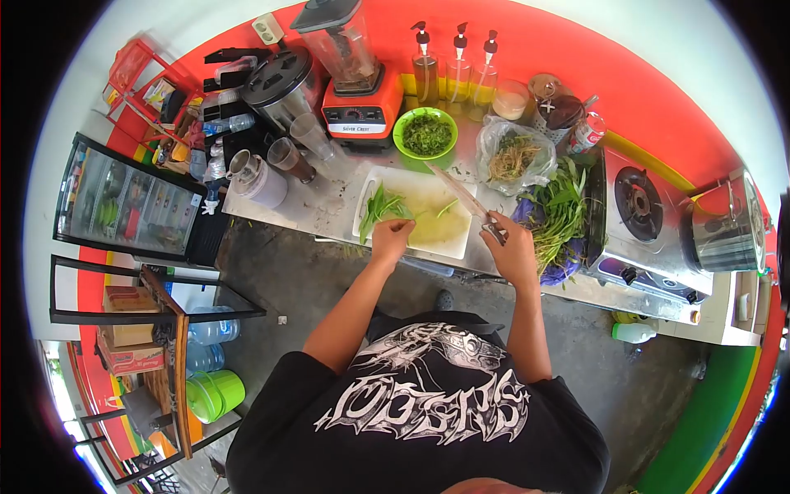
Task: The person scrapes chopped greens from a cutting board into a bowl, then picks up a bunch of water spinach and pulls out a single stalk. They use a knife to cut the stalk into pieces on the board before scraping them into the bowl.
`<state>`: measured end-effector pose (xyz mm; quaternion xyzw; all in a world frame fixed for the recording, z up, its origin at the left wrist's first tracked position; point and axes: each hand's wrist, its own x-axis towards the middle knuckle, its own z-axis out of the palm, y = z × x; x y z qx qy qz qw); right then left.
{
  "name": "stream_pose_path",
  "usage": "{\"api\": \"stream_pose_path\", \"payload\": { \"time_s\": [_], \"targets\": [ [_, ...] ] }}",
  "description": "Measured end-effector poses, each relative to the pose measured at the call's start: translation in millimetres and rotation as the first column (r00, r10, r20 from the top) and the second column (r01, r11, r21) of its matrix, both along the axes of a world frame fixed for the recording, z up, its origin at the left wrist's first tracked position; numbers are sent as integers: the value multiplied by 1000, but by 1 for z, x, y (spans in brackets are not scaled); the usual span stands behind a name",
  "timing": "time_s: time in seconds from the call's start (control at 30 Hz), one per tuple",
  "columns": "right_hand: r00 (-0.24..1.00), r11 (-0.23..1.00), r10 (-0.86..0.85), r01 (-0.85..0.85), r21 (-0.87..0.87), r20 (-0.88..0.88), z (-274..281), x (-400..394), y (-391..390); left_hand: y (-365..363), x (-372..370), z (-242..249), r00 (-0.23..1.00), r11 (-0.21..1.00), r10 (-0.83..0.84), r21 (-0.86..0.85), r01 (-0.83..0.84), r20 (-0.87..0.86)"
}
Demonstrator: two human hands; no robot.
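Note:
On the white cutting board (424, 235) lies a small bunch of green leaves (380, 207). My left hand (391, 240) is at the near side of these leaves, its fingers bent and closed on their lower end. A single green piece (448, 207) lies apart, towards the board's right side. My right hand (512, 244) grips the handle of a kitchen knife (461, 193). Its long blade slants up and left over the board's right corner, with the tip near the green bowl (406, 155). Chopped greens (427, 134) fill that bowl.
Right of the board are a plastic bag of trimmings (514, 156), a heap of leafy stems (564, 214) and a gas stove (638, 210). A blender (360, 107), plastic cups (290, 158) and several pump bottles (457, 74) stand behind and left.

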<state>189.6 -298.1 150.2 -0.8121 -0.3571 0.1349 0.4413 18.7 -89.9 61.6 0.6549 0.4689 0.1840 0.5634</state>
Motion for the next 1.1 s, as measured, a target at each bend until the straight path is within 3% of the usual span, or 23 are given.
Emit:
{"api": "stream_pose_path", "payload": {
  "time_s": [0.17,0.23,0.27,0.33,0.37,0.43,0.47,0.53,0.67,0.77,0.87,0.93,1.07,1.1],
  "targets": [
    [996,1000,-19,18,-22,-90,-6,-1,-8,32,-6,-22,983,970,59,243,-14,-175],
    [996,999,-20,18,-30,-87,-5,0,-10,35,-4,-24,963,879,105,476,28,-249],
    [996,999,-18,15,-36,-82,-5,1,-10,36,-1,-25,962,882,104,471,28,-251],
    [996,999,-28,24,-42,-88,-6,2,-11,31,9,1,875,923,60,360,134,-480],
    [995,998,-39,35,-42,-93,-7,1,-11,27,12,-4,874,925,59,356,134,-483],
    [993,998,-40,35,-42,-115,-8,1,-13,19,20,-14,956,644,188,763,54,-226],
    [990,999,-43,38,-38,-132,-8,2,-14,16,24,-19,956,644,187,763,54,-225],
    [990,998,-56,53,-21,-131,-10,2,-18,11,36,-19,974,824,-65,539,174,-215],
    [985,995,-98,100,7,-146,-3,0,-32,-1,61,-27,954,831,-217,474,292,-207],
    [978,990,-130,138,37,-163,10,-2,-46,-5,86,-46,917,729,-285,559,396,-279],
    [979,983,-134,151,102,-155,-2,0,-54,-9,95,-50,914,686,-231,611,396,-333],
    [978,983,-159,170,72,-134,9,-2,-57,-11,97,-47,835,672,-266,527,519,-482],
    [978,981,-165,176,83,-124,-2,0,-58,-9,92,-62,847,672,-299,534,514,-439],
    [978,978,-169,182,103,-119,2,-3,-55,-11,88,-59,887,739,-357,491,460,-294]
  ]
}}
